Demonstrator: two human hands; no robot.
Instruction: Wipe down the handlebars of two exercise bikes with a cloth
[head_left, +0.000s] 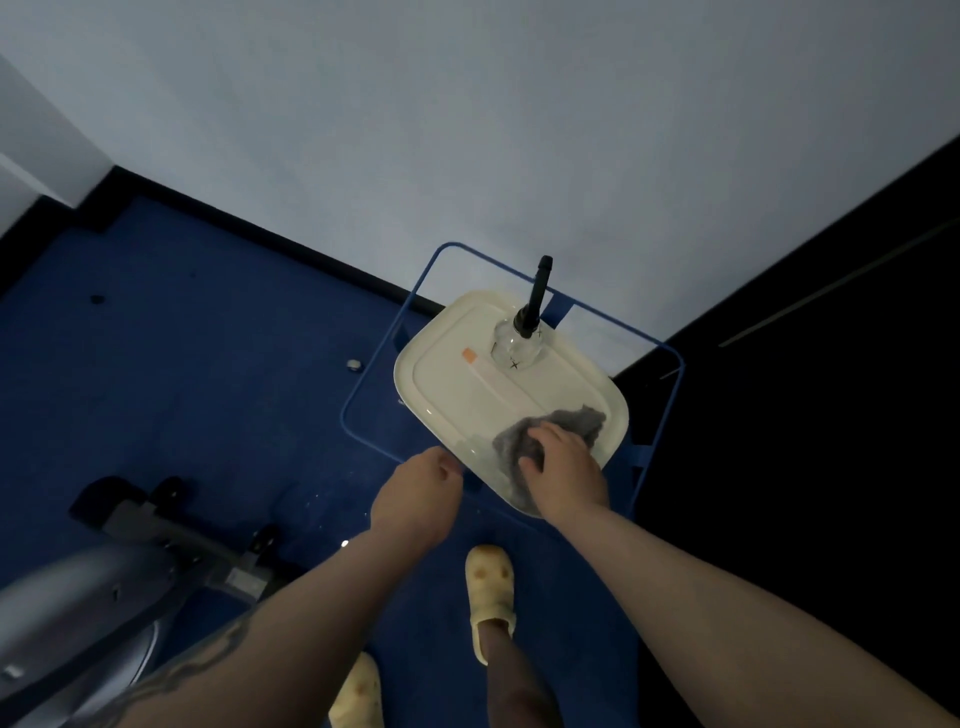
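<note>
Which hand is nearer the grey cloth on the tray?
The right hand: it lies on the grey cloth, fingers curled onto it. The left hand is off to the cloth's left, at the near edge of the tray, not touching the cloth.

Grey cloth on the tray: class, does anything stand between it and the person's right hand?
Nothing visible does. The right hand already lies on the grey cloth, which sits on the cream tray; the glass bottle stands apart at the far end.
</note>
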